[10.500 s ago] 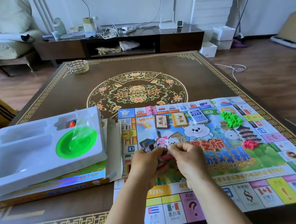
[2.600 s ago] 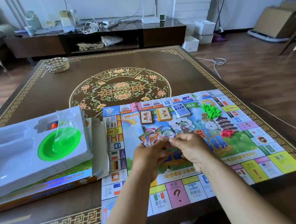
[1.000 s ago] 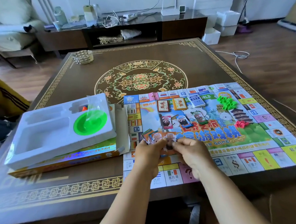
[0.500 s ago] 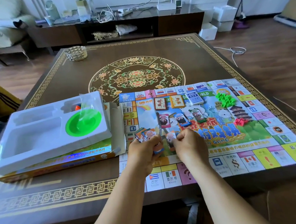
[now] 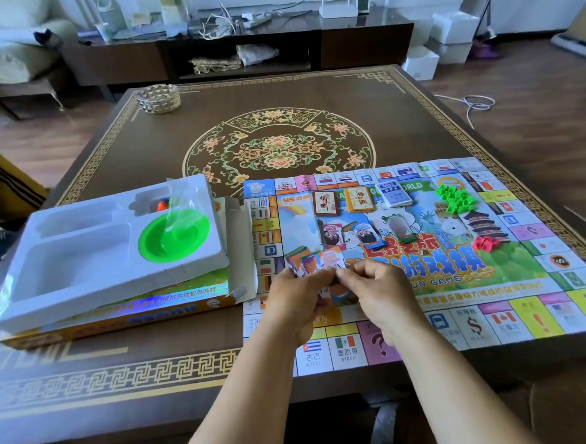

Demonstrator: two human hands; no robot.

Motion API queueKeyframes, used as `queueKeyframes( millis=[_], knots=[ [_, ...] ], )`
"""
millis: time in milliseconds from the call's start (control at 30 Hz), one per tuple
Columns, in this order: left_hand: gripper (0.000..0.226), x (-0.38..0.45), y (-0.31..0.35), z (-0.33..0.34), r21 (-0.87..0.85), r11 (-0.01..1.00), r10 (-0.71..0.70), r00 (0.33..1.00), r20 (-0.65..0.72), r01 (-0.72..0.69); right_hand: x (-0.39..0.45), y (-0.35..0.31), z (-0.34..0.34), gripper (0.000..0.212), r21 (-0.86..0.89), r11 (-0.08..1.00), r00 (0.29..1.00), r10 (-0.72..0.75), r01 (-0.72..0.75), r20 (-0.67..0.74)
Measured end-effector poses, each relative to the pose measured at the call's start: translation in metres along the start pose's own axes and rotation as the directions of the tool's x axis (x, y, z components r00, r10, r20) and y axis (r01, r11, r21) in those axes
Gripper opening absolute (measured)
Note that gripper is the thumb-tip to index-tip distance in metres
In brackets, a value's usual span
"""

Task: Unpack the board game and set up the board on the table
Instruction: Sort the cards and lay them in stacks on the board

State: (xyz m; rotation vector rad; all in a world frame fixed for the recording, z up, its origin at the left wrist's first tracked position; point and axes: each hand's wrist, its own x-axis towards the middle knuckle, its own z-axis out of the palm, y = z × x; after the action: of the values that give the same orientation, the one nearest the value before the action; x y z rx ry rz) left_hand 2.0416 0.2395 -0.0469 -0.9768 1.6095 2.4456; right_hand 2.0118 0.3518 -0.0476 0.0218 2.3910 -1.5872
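While both hands meet over the near middle of the game board, the rest lies as listed below.

Left hand: the left hand (image 5: 298, 298) is curled round a fanned bundle of paper money (image 5: 313, 262), thumb on top, the notes spreading up and to the left out of its grip.

Right hand: the right hand (image 5: 378, 293) has its fingers bent, thumb and forefinger pinching at the bundle just beside the left thumb; which single note it has hold of cannot be told.

Board: the game board (image 5: 494, 278) lies unfolded and flat on the near right part of the table (image 5: 277, 95), its near edge close to the table's near edge.

Card stacks: a brown card stack (image 5: 325, 202), a yellow card stack (image 5: 360, 199) and a blue card stack (image 5: 393, 194) lie side by side near the board's far edge.

Sorted notes: three small note piles (image 5: 366, 232) lie in a row on the board's picture, between the card stacks and the hands.

Houses: a heap of green houses (image 5: 455, 199) lies at the far right of the board's picture, a smaller heap of red houses (image 5: 485, 243) nearer.

Box: the game box (image 5: 135, 308) lies left of the board, its open flap over the board's left edge.

Tray: a white tray (image 5: 81, 255) rests tilted on the box and holds a green dish (image 5: 174, 236) under loose clear film.

Bowl: a faceted bowl (image 5: 158, 98) stands at the table's far left corner.
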Motion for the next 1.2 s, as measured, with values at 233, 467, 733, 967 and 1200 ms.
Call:
queueKeyframes(
  millis=[233,467,733,967,1200],
  knots=[
    [0.015,0.004,-0.001,0.003,0.028,1.0,0.001,0.999,-0.048,0.0,0.005,0.004,-0.002,0.023,0.004,0.999,0.997,0.04,-0.04,-0.067],
    [0.023,0.014,0.002,-0.005,-0.065,0.998,-0.012,0.989,-0.146,0.002,0.02,0.012,-0.022,0.013,-0.12,0.989,0.963,0.053,-0.087,-0.264],
    [0.021,0.014,0.001,-0.001,-0.046,0.999,-0.005,0.985,-0.17,-0.003,0.02,0.012,0.002,0.02,-0.455,0.887,0.979,-0.019,-0.076,-0.201],
    [0.023,0.012,0.0,0.009,-0.027,0.999,0.023,0.993,-0.118,-0.026,0.016,0.008,-0.006,0.03,-0.209,0.978,0.978,-0.072,0.03,-0.195],
    [0.012,0.009,0.002,0.024,-0.087,0.995,0.041,0.999,-0.007,-0.042,0.015,0.003,-0.014,0.011,0.07,0.997,0.992,0.029,-0.02,-0.122]
  ],
)
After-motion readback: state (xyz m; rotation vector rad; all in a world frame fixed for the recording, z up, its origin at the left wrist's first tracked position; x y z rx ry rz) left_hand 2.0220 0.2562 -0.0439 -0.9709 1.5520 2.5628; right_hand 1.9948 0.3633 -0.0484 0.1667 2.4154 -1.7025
